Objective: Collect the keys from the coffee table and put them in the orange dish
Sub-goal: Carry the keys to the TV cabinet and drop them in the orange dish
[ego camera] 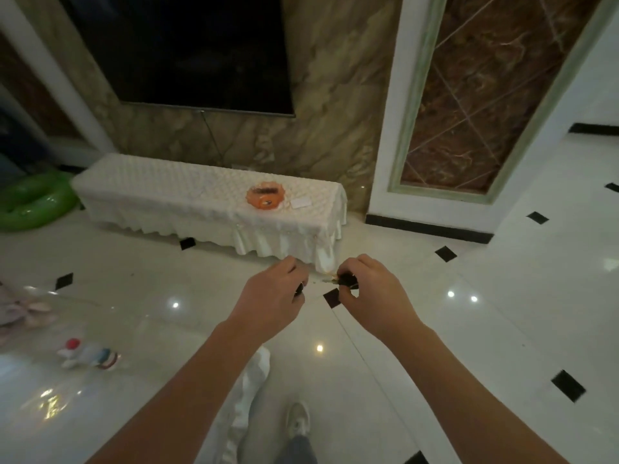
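Both arms reach forward over a glossy white tile floor inlaid with small black diamonds. The left hand is curled, fingers folded around a small dark object of which only a sliver shows at its right edge. The right hand pinches a dark key head between thumb and fingers. The keys are held in the air between the two hands, above the floor; a thin pale metal part runs roughly level from the right hand's grip toward the left hand, so the long axis lies left to right, though blur hides the detail. Ahead, against a marble wall under a dark screen, stands a long low desk draped in a white cloth whose scalloped hem hangs nearly to the floor. The orange dish sits on the desk's right part, near its front edge, with something dark inside and a small white card just beside it. The floor between the hands and the desk is open. At left lie a green inflatable ring and a small toy; a white shoe shows below.
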Motion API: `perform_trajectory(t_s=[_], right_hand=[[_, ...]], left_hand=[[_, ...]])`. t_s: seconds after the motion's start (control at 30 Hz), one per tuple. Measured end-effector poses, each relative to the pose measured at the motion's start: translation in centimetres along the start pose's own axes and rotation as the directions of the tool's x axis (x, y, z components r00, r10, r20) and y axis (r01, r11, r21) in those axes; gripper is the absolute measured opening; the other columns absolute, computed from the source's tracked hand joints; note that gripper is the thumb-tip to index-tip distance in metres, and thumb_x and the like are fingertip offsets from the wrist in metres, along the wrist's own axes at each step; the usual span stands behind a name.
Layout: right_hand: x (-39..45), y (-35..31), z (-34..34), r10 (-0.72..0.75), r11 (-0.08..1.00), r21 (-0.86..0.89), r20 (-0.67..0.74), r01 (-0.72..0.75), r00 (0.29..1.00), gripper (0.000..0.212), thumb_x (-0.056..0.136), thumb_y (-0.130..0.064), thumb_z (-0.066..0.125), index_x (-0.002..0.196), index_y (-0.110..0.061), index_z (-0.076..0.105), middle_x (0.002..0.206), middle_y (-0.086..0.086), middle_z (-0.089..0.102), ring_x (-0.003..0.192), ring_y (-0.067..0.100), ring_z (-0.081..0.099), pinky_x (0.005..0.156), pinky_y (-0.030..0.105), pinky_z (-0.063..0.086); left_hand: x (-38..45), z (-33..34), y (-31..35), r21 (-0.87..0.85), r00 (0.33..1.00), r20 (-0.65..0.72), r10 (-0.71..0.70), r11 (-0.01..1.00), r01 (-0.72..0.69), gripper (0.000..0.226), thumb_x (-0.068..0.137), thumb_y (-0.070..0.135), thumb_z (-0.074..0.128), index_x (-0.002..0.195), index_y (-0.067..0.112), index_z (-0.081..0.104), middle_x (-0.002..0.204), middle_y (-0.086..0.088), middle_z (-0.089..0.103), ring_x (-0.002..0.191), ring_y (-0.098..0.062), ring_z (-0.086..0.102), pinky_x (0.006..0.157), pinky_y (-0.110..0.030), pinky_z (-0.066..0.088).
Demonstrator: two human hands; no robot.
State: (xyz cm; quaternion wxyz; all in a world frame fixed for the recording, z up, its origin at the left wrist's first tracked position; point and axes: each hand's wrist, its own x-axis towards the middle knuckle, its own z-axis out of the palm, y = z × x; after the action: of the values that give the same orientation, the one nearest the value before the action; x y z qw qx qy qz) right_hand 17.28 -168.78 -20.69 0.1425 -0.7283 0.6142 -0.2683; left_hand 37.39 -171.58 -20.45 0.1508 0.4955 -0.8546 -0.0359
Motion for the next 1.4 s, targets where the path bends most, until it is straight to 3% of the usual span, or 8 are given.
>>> perform_trajectory(t_s=[0.07,0.2,0.37,0.8,0.9,1.07,1.2,1.4], right_hand=[[2.2,-0.3,1.0,-0.016,1.000,-0.021,0.018,0.016,1.000,0.012,0.085,-0.021,0.063,0.097,-0.023,0.061,0.092,-0.007,0.057,0.083,0.009,0.054,0.073,0.028,0.052],[7.6,-1.2,2.7,-0.035,0.998,-0.057,0.045,0.038,0.998,0.012,0.086,-0.023,0.062,0.098,-0.023,0.061,0.092,-0.008,0.056,0.083,0.007,0.052,0.074,0.028,0.052],[15.2,-2.4,3.8,-0.056,0.990,-0.127,0.044,0.061,0.997,0.014,0.087,-0.026,0.062,0.101,-0.024,0.062,0.096,-0.008,0.057,0.083,0.008,0.053,0.073,0.025,0.051],[29.9,-3.5,10.6,-0.092,0.989,-0.105,0.114,0.105,0.989,0.018,0.085,-0.029,0.068,0.101,-0.028,0.059,0.100,-0.010,0.058,0.086,0.007,0.055,0.075,0.024,0.053],[33.2,-2.6,12.3,-0.092,0.990,-0.095,0.143,0.107,0.985,0.019,0.084,-0.029,0.070,0.099,-0.029,0.060,0.100,-0.010,0.059,0.086,0.007,0.054,0.075,0.022,0.053],[39.3,0.1,15.0,-0.118,0.989,-0.065,0.205,0.134,0.972,0.019,0.086,-0.029,0.068,0.103,-0.028,0.061,0.106,-0.007,0.061,0.088,0.007,0.052,0.079,0.021,0.047],[44.9,2.4,15.4,-0.145,0.989,0.001,0.192,0.147,0.971,0.019,0.086,-0.030,0.069,0.104,-0.025,0.062,0.106,-0.005,0.063,0.089,0.007,0.054,0.081,0.017,0.041],[52.8,5.5,15.5,-0.144,0.989,-0.003,0.230,0.149,0.963,0.023,0.088,-0.035,0.065,0.109,-0.029,0.060,0.110,-0.007,0.062,0.089,0.006,0.052,0.082,0.019,0.045]], left_hand=[[1.1,0.3,-1.9,0.008,1.000,-0.001,-0.018,1.000,0.018,0.020,0.071,0.012,0.067,0.080,0.023,0.053,0.083,0.010,0.049,0.063,-0.008,0.045,0.048,-0.009,0.023],[4.7,0.5,-6.3,0.001,0.998,-0.052,-0.039,0.999,0.039,0.012,0.076,0.014,0.063,0.081,0.021,0.054,0.082,0.006,0.048,0.063,-0.012,0.047,0.048,-0.021,0.038],[10.2,-0.1,-12.1,-0.017,0.996,-0.084,-0.025,1.000,0.024,0.014,0.079,0.018,0.067,0.083,0.022,0.055,0.083,0.007,0.050,0.066,-0.006,0.042,0.048,-0.010,0.018],[17.1,-0.4,-24.8,0.012,0.993,-0.050,-0.111,0.994,0.112,0.011,0.080,0.018,0.066,0.082,0.020,0.055,0.081,0.006,0.048,0.063,-0.008,0.042,0.047,-0.012,0.023],[19.0,0.4,-26.6,0.034,0.988,-0.030,-0.154,0.987,0.155,0.008,0.082,0.019,0.063,0.083,0.019,0.056,0.082,0.006,0.048,0.063,-0.010,0.043,0.048,-0.019,0.033],[23.8,1.4,-29.0,0.084,0.977,-0.025,-0.212,0.973,0.213,0.008,0.082,0.020,0.063,0.083,0.021,0.055,0.082,0.006,0.048,0.059,-0.008,0.037,0.047,-0.014,0.018],[28.3,1.9,-30.4,0.123,0.965,-0.005,-0.261,0.958,0.260,0.006,0.082,0.019,0.063,0.084,0.020,0.057,0.083,0.005,0.051,0.061,-0.008,0.039,0.049,-0.018,0.026],[34.8,3.2,-31.8,0.114,0.950,0.004,-0.312,0.944,0.309,0.005,0.084,0.021,0.062,0.089,0.020,0.058,0.085,0.005,0.053,0.063,-0.008,0.040,0.049,-0.012,0.019]])
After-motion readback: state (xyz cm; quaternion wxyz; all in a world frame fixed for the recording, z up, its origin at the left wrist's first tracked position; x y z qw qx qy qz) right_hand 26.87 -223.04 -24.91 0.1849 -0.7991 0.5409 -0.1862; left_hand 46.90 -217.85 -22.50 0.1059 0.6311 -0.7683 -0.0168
